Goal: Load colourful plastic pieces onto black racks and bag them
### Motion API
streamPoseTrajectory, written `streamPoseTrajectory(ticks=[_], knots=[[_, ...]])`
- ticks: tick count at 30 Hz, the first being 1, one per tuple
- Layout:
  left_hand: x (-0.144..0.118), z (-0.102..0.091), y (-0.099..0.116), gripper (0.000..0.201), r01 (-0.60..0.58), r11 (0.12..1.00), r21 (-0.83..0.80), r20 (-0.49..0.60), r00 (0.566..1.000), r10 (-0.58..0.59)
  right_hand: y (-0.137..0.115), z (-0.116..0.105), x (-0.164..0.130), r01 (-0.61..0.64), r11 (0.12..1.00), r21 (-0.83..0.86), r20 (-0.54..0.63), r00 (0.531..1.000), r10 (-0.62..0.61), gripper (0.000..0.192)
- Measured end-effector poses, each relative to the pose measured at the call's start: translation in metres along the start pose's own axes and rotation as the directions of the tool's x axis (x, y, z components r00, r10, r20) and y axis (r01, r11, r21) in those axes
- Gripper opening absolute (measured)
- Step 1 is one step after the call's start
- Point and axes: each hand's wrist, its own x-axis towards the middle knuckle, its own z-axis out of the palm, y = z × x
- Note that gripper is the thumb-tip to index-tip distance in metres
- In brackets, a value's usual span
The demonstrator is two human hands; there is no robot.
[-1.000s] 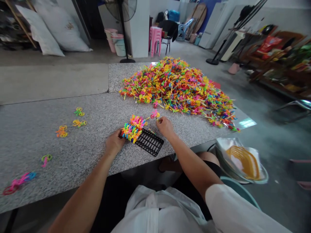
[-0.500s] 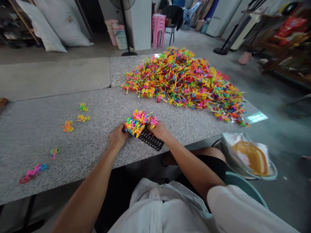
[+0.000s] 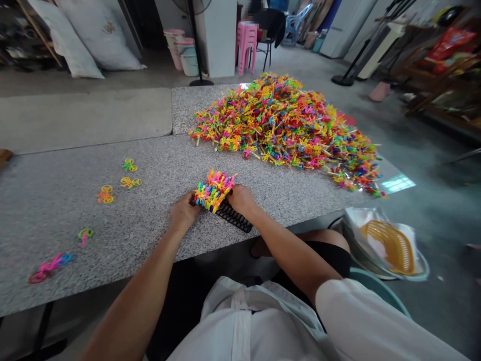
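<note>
You are sitting at a speckled grey table [image 3: 112, 210], both hands' fingers closing on the toy-filled black rack [image 3: 235, 216] near a bright toy pile [image 3: 285, 128] in a cluttered workshop.

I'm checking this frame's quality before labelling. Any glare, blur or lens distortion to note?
Head view: a bright glare patch on the granite table at its far right corner; wide-angle bending at the edges; a blurred patch over the seated figure in the background; the left hand, right hand and black tray are sharp.
</note>
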Motion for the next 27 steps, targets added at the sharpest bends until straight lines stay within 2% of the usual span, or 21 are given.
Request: streamPoseTrajectory(ticks=[5,11,23,27], knots=[[0.000,0.000,-0.001,0.046,0.011,1.000,0.021,0.000,1.000,-0.011,0.002,-0.001,-0.004,-0.004,1.000,0.016,0.044,0.999,0.003,0.028],[0.000,0.000,-0.002,0.048,0.007,1.000,0.012,0.003,1.000,-0.007,0.002,0.002,-0.005,0.014,0.999,-0.036,0.031,0.999,-0.013,0.029],[0.000,-0.001,-0.001,0.045,0.004,0.998,0.055,0.003,1.000,-0.004,-0.006,0.006,-0.004,0.023,0.992,-0.120,0.102,0.995,-0.011,0.033],[-0.002,-0.002,-0.001,0.043,-0.030,0.997,0.064,-0.021,0.999,0.031,-0.004,-0.006,0.002,0.067,0.994,-0.089,0.146,0.988,-0.054,0.033]])
